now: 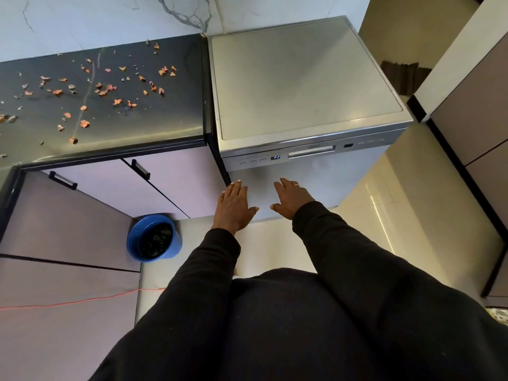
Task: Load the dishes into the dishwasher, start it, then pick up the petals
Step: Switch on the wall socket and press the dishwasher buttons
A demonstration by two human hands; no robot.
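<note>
You are standing before the dishwasher point(302, 86), which is sitting against the right end of the dark tabletop point(170, 116), and its door point(343, 177) is looking fully closed. A blue bin point(154, 237) is standing on the floor below the tabletop's front edge, to the left of your arms.

Your left hand point(233, 204) and your right hand point(291, 200) are reaching forward side by side at the upper part of the door. Each one is spread flat with straight fingers and is holding nothing. I cannot tell whether the palms are really pressing on the door.

The petals point(103, 90) are lying scattered over the left and middle part of the tabletop, well apart from both hands, up and to the left of them, so your left hand is the nearer one.

Just above the left hand, the buttons point(253, 161) are sitting in a row at the left end of the control strip, beside the display point(275, 157), which is showing P2. I am judging that the loading is done, and that the start press, if not yet made, is asking only a short lift of the left hand.
</note>
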